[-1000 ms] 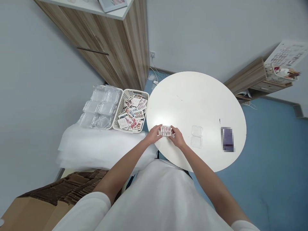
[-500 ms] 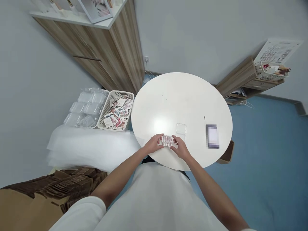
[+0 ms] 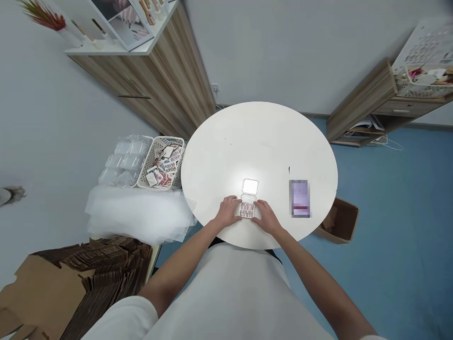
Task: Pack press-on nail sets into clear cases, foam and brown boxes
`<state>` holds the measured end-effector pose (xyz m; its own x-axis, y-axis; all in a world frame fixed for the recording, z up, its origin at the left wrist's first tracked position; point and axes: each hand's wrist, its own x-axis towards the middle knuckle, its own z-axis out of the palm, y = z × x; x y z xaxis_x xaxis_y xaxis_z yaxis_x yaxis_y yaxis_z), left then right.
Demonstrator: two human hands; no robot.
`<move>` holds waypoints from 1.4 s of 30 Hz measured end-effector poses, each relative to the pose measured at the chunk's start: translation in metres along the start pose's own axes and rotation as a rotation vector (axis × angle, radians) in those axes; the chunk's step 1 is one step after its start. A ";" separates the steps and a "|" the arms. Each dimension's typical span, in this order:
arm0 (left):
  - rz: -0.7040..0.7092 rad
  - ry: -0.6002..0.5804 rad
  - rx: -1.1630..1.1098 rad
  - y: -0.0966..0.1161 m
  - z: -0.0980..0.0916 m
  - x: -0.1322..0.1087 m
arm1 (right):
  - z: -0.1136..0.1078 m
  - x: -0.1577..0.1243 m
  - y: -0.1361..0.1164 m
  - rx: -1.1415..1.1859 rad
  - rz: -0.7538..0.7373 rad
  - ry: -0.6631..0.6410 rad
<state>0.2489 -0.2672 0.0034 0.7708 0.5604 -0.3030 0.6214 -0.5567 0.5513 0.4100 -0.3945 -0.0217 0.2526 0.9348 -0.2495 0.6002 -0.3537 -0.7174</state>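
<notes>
A small card of pink press-on nails point(image 3: 247, 209) lies between my two hands at the near edge of the round white table point(image 3: 258, 141). My left hand point(image 3: 230, 211) pinches its left end and my right hand point(image 3: 265, 213) pinches its right end. The card sits over the lower half of an open clear plastic case point(image 3: 249, 187), whose lid lies flat just beyond my fingers.
A blurred purple flat object point(image 3: 300, 198) lies on the table to the right. Left of the table, a white basket point(image 3: 161, 163) holds several nail cards beside stacked clear cases point(image 3: 122, 158). Folded cardboard point(image 3: 88, 278) lies lower left, an open box point(image 3: 339, 219) on the floor right.
The clear case, earlier to the right of my hands, now lies directly in front of them. My hands have lowered the nail card onto its lower half.
</notes>
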 end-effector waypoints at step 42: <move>0.097 -0.082 -0.001 -0.019 0.014 0.036 | -0.002 0.023 0.004 -0.139 0.058 0.027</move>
<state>0.2669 -0.2452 -0.0290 0.8365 0.4515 -0.3107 0.5429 -0.6053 0.5821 0.4195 -0.3748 -0.0293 0.3089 0.9124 -0.2686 0.6831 -0.4093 -0.6048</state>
